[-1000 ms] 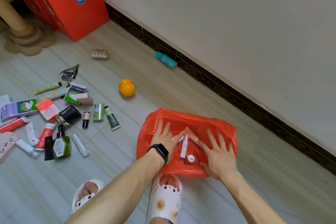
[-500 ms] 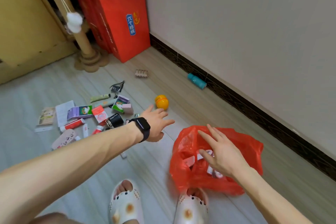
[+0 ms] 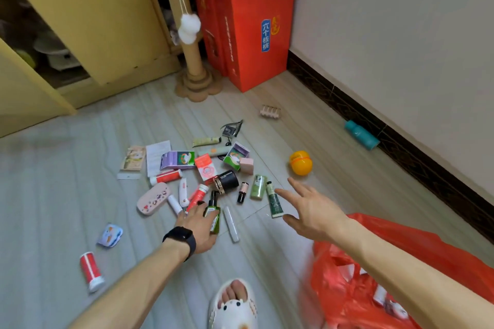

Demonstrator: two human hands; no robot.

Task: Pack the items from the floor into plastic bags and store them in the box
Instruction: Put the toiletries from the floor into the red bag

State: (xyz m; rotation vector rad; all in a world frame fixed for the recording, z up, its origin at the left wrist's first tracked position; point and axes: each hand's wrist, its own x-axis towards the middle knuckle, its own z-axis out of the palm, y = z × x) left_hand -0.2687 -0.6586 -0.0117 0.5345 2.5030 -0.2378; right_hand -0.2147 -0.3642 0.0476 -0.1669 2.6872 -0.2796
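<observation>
Left hand (image 3: pixel 196 231) is dropping out of the air onto the pile now, lying against the green bottle (image 3: pixel 213 215) in the middle of the frame; its fingers are reaching forward together, and I cannot tell whether the thumb is gripping. Right hand (image 3: pixel 314 212) is coming off the orange bag (image 3: pixel 441 251), now in the lower right corner, and stretching out, fingers spread, just beside the dark green tube (image 3: pixel 274 201). The bottle's long axis is running up the frame, black cap pointing toward the top.
</observation>
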